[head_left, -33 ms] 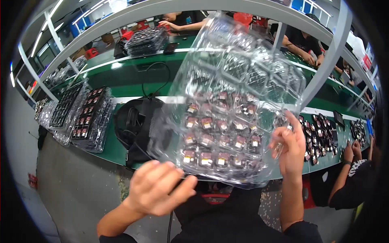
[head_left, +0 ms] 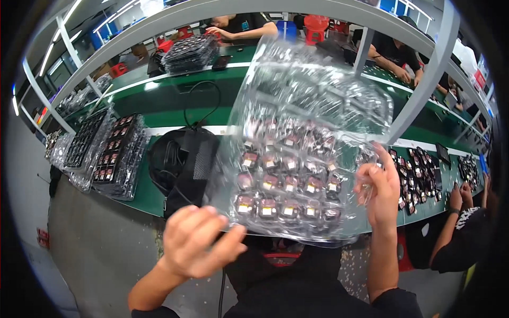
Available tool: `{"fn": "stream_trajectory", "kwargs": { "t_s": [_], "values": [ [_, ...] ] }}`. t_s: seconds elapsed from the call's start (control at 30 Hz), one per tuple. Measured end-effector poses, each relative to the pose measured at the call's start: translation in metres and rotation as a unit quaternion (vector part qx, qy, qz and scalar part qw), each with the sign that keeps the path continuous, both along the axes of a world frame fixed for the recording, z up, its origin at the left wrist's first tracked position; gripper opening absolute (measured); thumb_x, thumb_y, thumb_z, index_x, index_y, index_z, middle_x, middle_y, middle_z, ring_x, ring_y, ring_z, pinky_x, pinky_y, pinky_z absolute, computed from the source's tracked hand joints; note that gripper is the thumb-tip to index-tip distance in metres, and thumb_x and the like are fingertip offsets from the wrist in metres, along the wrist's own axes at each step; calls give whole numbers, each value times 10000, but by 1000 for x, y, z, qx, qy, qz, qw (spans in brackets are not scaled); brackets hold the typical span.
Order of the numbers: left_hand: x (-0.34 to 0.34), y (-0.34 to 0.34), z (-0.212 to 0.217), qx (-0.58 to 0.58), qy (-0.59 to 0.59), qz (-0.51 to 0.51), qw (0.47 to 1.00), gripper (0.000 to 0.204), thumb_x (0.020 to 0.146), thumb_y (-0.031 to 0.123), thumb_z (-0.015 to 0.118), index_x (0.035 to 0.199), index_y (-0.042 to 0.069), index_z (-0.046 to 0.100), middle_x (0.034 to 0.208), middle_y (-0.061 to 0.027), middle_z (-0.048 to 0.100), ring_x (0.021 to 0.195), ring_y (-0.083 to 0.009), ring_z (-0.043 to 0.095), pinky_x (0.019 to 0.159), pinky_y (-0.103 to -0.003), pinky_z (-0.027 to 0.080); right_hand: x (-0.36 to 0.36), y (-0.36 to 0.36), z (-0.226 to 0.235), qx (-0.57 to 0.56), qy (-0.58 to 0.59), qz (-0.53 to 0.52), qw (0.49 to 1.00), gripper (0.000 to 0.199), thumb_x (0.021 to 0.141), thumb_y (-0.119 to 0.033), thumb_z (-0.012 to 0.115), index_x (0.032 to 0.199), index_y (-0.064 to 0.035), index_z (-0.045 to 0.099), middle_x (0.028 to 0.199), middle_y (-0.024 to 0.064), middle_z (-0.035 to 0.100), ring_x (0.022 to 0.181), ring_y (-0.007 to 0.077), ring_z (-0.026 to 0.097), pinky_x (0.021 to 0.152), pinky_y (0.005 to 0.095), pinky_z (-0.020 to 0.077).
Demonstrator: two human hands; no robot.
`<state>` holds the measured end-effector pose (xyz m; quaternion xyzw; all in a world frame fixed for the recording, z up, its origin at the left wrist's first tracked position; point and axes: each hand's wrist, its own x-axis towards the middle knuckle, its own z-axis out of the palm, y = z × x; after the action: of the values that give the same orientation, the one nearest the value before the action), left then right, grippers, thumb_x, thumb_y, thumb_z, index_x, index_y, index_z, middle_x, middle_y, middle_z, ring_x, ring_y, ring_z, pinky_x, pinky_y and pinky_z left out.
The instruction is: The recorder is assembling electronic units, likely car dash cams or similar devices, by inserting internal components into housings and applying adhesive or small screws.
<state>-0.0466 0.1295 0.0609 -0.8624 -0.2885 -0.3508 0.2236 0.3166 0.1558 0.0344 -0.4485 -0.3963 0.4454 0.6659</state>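
In the head view, both hands hold up a clear plastic blister tray [head_left: 297,159] in front of the person, lifted off the desk and tilted so its far end rises toward the top of the picture. The left hand [head_left: 196,241] pinches the tray's near left corner, thumb pressed against curled fingers over the plastic edge. The right hand [head_left: 380,188] grips the right edge, its fingers raised along the rim and the thumb on the plastic.

The tray is split into rows of small pockets. The near pockets each hold a small dark component [head_left: 268,206] with a pale or yellowish face; the far pockets look see-through, and whether they are filled cannot be told.

Below and behind the tray runs a long green desk [head_left: 159,100] with a white strip along it. A black mesh bag [head_left: 183,164] with a cable sits on it just left of the tray. Farther left lie stacked trays of dark parts [head_left: 114,156], wrapped in clear film. At the far side another stack of dark trays [head_left: 190,53] rests near a person's arm. To the right, loose dark parts [head_left: 419,177] are spread on the desk, and another person's hand [head_left: 460,196] reaches in at the near right. A grey metal frame [head_left: 435,69] arches over the desk, and the floor [head_left: 90,244] below is grey.
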Motion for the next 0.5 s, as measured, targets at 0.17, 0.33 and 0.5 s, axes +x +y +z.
{"fn": "stream_trajectory", "kwargs": {
  "t_s": [0.17,0.33,0.5],
  "values": [
    [-50,43,-9,-21,-87,98,991,234,882,86,708,1092,-16,702,1143,-170,639,1079,-368,630,966,-472,512,19,31,-38,-47,-96,17,994,598,992,-73,583,1527,47,346,1013,123,675,674,152,654,465,266,486],
    [-117,80,-2,-41,-129,241,961,265,891,29,704,1153,-4,698,1177,-171,630,1120,-350,611,981,-437,488,8,43,-46,-114,-289,-28,950,592,949,-86,647,1489,48,443,1040,76,604,685,92,595,587,254,469],
    [-163,108,9,-75,-156,294,940,238,944,56,666,1172,-7,688,1200,-166,630,1125,-348,608,984,-432,486,16,55,-66,-111,-350,-58,928,580,917,-83,676,1456,25,495,1051,65,567,698,98,513,657,282,471]
  ]
}}
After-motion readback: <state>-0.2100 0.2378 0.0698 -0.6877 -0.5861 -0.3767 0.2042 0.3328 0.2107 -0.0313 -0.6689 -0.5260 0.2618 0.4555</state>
